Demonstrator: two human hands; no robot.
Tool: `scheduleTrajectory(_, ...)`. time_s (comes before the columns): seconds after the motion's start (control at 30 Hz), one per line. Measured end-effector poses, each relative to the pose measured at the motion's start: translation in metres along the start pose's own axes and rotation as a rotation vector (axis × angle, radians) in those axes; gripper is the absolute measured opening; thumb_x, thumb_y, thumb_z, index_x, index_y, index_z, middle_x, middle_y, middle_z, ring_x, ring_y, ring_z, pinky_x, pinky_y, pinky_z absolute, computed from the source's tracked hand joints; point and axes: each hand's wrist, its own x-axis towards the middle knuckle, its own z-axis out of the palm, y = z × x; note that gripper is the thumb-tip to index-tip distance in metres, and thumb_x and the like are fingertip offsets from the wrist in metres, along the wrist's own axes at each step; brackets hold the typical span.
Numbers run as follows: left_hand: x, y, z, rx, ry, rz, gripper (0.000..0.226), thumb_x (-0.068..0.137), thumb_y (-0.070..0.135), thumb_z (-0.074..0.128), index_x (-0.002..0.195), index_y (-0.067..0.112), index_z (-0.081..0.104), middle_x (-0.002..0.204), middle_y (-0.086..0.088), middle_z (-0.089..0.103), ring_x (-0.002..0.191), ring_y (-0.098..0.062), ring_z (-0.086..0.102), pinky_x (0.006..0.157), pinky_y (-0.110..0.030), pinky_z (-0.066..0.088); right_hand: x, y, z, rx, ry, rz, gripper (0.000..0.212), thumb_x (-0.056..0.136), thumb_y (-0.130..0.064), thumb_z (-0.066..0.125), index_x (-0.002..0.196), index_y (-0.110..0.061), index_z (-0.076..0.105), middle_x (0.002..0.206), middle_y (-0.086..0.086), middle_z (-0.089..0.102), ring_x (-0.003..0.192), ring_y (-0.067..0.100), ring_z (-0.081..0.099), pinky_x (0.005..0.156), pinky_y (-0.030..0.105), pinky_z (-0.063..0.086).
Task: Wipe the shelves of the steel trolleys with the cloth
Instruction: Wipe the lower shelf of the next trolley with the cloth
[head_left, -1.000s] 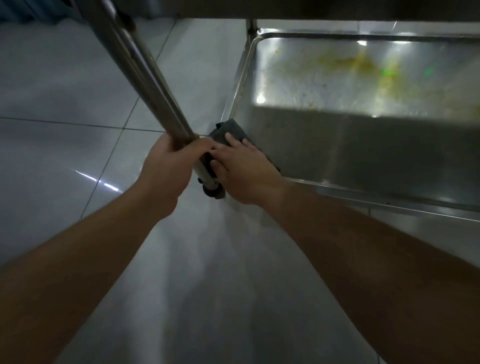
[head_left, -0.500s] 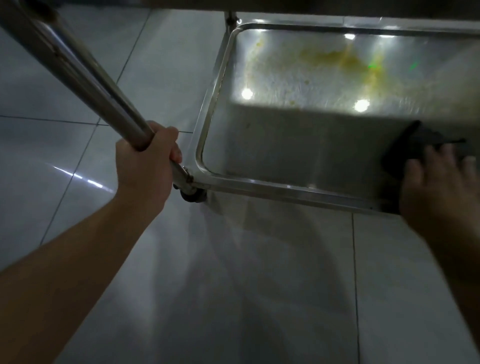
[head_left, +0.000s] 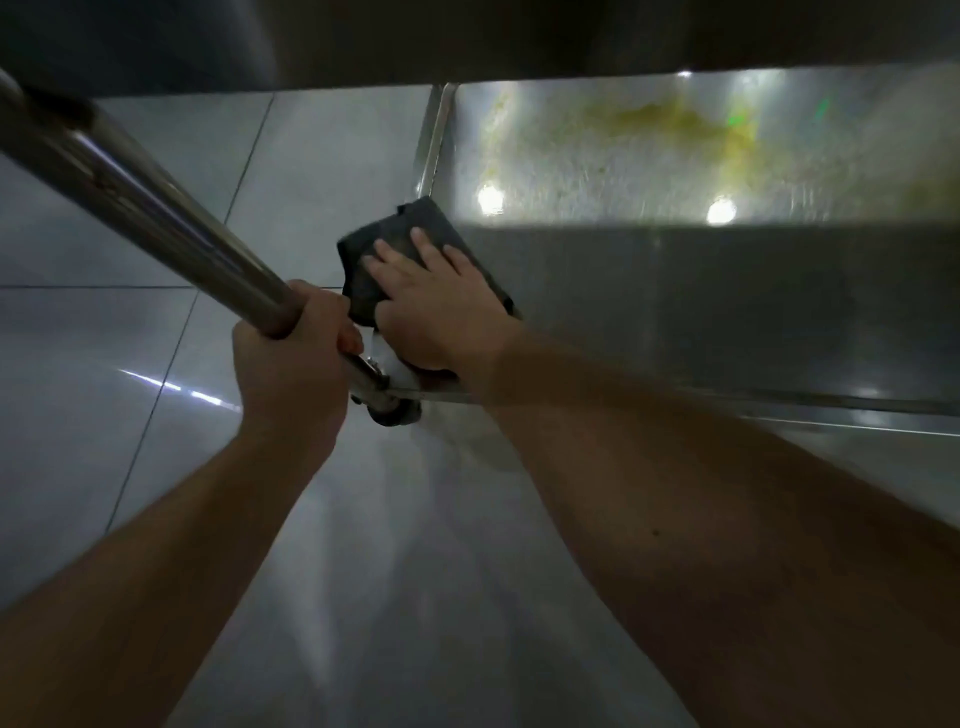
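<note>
The steel trolley's bottom shelf lies low in front of me, with yellowish stains across its far part. A dark cloth lies at the shelf's near left corner. My right hand presses flat on the cloth with fingers spread and straight. My left hand grips the trolley's slanted steel post just above the caster. The near left corner of the shelf is hidden under the cloth and my hand.
Grey glossy floor tiles spread to the left and below. A caster wheel sits under the corner post. The underside of an upper shelf darkens the top of the view.
My right hand with the cloth has swept from the shelf's right side back to its near left corner. The left hand keeps its grip on the post.
</note>
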Motion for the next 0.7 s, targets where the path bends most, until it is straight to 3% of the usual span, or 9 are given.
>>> scheduleTrajectory(0.07, 0.000, 0.000, 0.000, -0.012, -0.014, 0.001, 0.020, 0.071, 0.016, 0.061, 0.056, 0.027, 0.055, 0.053, 0.004, 0.049, 0.056, -0.014, 0.051, 0.062, -0.029, 0.050, -0.002, 0.009, 0.000, -0.070, -0.001, -0.095, 0.057, 0.105, -0.029, 0.030, 0.162, -0.026, 0.029, 0.173, -0.008, 0.013, 0.160, 0.025, 0.000, 0.128, 0.051, 0.006)
scheduleTrajectory(0.13, 0.000, 0.001, 0.000, -0.030, -0.028, -0.004, 0.014, 0.066, 0.021, 0.063, 0.057, 0.026, 0.054, 0.054, 0.002, 0.048, 0.057, -0.015, 0.051, 0.063, -0.029, 0.051, -0.013, 0.038, -0.007, -0.200, 0.075, -0.054, 0.051, 0.107, -0.030, 0.033, 0.157, -0.023, 0.041, 0.171, -0.004, 0.021, 0.158, 0.031, 0.011, 0.126, 0.054, 0.016)
scheduleTrajectory(0.27, 0.001, -0.001, -0.002, -0.050, -0.026, 0.000, 0.014, 0.067, 0.020, 0.064, 0.061, 0.024, 0.051, 0.056, 0.004, 0.048, 0.056, -0.014, 0.052, 0.066, -0.032, 0.052, -0.060, 0.141, -0.035, -0.259, 0.290, 0.403, 0.055, 0.104, -0.028, 0.032, 0.155, -0.011, 0.042, 0.166, 0.006, 0.034, 0.150, 0.038, 0.029, 0.120, 0.053, 0.030)
scheduleTrajectory(0.4, -0.002, -0.004, 0.001, -0.035, -0.001, 0.030, 0.014, 0.069, 0.018, 0.062, 0.063, 0.025, 0.053, 0.054, 0.005, 0.050, 0.055, -0.014, 0.054, 0.064, -0.029, 0.053, -0.127, 0.219, -0.055, -0.033, 0.407, 0.899, 0.063, 0.103, -0.040, 0.022, 0.163, -0.022, 0.023, 0.172, -0.004, 0.016, 0.159, 0.028, 0.010, 0.127, 0.051, 0.011)
scheduleTrajectory(0.47, -0.004, -0.004, 0.002, -0.034, 0.007, 0.041, 0.016, 0.073, 0.012, 0.060, 0.065, 0.021, 0.050, 0.053, 0.006, 0.049, 0.055, -0.013, 0.053, 0.063, -0.028, 0.052, -0.126, 0.220, -0.054, 0.020, 0.413, 1.003, 0.066, 0.103, -0.043, 0.018, 0.165, -0.022, 0.016, 0.174, -0.005, 0.008, 0.160, 0.027, 0.000, 0.127, 0.051, 0.004)
scheduleTrajectory(0.57, -0.005, -0.003, 0.004, -0.039, 0.012, 0.033, 0.016, 0.076, 0.008, 0.058, 0.069, 0.017, 0.047, 0.053, 0.006, 0.049, 0.054, -0.012, 0.052, 0.064, -0.027, 0.053, -0.088, 0.191, -0.053, 0.089, 0.431, 0.993, 0.066, 0.102, -0.041, 0.021, 0.164, -0.020, 0.019, 0.173, -0.002, 0.011, 0.159, 0.029, 0.002, 0.127, 0.052, 0.006)
scheduleTrajectory(0.63, -0.004, -0.002, 0.003, -0.040, -0.003, 0.040, 0.015, 0.073, 0.012, 0.061, 0.070, 0.016, 0.047, 0.053, 0.007, 0.049, 0.054, -0.012, 0.052, 0.065, -0.027, 0.054, -0.054, 0.152, -0.044, 0.049, 0.398, 0.849, 0.062, 0.103, -0.038, 0.027, 0.161, -0.019, 0.029, 0.171, 0.000, 0.022, 0.158, 0.030, 0.011, 0.124, 0.051, 0.014)
scheduleTrajectory(0.7, -0.004, -0.002, 0.002, -0.028, -0.032, 0.053, 0.014, 0.070, 0.019, 0.063, 0.069, 0.018, 0.049, 0.054, 0.006, 0.050, 0.054, -0.012, 0.052, 0.064, -0.027, 0.054, -0.022, 0.100, -0.030, -0.020, 0.288, 0.592, 0.059, 0.102, -0.036, 0.030, 0.159, -0.018, 0.035, 0.169, 0.002, 0.026, 0.157, 0.031, 0.017, 0.123, 0.053, 0.018)
